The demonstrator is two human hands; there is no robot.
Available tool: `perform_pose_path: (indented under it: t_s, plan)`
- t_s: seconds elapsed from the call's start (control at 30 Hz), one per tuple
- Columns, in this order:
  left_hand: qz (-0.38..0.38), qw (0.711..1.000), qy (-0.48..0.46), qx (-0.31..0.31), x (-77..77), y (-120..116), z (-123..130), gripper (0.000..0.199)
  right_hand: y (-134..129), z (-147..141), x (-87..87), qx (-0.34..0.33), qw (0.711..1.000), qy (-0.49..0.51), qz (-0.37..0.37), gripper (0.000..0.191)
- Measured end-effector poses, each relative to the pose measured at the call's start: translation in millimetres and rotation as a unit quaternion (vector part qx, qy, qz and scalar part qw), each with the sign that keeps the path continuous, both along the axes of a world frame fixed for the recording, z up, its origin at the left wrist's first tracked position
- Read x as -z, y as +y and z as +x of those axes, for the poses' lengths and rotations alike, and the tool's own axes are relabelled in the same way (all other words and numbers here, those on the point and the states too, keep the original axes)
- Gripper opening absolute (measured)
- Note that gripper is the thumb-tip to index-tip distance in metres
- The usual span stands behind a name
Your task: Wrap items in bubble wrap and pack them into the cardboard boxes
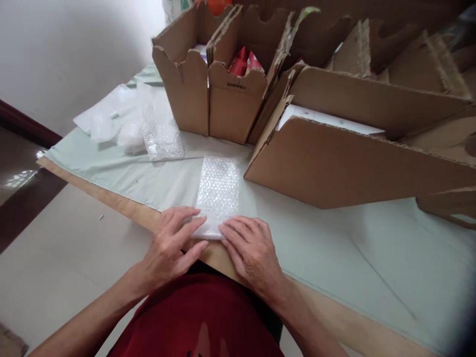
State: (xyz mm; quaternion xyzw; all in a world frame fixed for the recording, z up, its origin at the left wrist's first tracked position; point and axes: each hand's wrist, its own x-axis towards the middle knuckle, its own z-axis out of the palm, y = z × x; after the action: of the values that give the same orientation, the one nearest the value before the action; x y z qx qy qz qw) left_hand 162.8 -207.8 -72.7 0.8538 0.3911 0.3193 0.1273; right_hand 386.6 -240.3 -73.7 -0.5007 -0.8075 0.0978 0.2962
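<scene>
A strip of clear bubble wrap [218,183] lies on the cloth-covered table in front of me, its near end folded over into a flat layer at the table edge. My left hand [178,243] has its fingertips on the left side of this folded end, with the thumb by the near edge. On the right side, my right hand [253,243] grips the same end, its fingers close together and the thumb mostly hidden. Whether anything is wrapped inside the fold cannot be made out.
More bubble wrap pieces [126,119] are heaped at the far left. Cardboard bins [230,109] stand along the back, one with red packets [241,62]. A larger cardboard holder [320,163] with white sheets [327,119] stands at right. The table's wooden edge [126,206] runs near my body.
</scene>
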Motion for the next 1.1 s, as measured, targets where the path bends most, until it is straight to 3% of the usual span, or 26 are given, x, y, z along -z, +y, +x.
perform_pose_path:
  t_s: [0.07,0.13,0.27,0.4,0.57,0.67,0.83,0.93,1.0,1.1]
  plan:
    - [-0.021,0.999,-0.014,0.037,-1.8,-3,-2,0.03,0,2,-5.1,-0.022,0.998,0.033,-0.041,0.017]
    - [-0.046,0.998,-0.033,0.036,-1.1,-1,-2,0.028,-1,3,-9.1,-0.019,0.997,0.046,-0.061,0.017]
    - [-0.031,0.999,-0.006,-0.017,7.4,16,6,0.024,0,4,-9.1,0.054,0.999,-0.001,0.002,0.025]
    - [0.004,0.999,0.005,-0.045,15.1,31,14,0.023,2,3,-4.4,0.022,0.998,-0.061,0.014,0.024]
    - [-0.016,0.999,-0.027,0.017,8.2,17,6,0.035,5,6,-5.1,0.017,0.999,-0.029,-0.014,0.02]
    - [-0.034,0.998,-0.033,0.05,4.0,11,2,0.031,7,10,-7.5,-0.007,0.998,0.028,-0.061,0.019]
    - [-0.007,0.999,-0.004,-0.037,13.4,39,13,0.018,13,11,-5.8,0.077,0.997,0.002,0.015,0.027]
    - [0.015,0.997,0.024,-0.074,19.1,60,21,0.021,21,8,-3.3,0.045,0.997,-0.053,0.022,0.028]
    - [-0.002,0.995,0.002,-0.098,17.1,61,22,0.024,30,6,-1.2,0.016,0.996,-0.085,0.01,0.031]
    - [-0.093,0.977,-0.112,-0.156,4.2,41,18,0.028,46,7,0.7,0.006,0.996,-0.086,0.0,0.027]
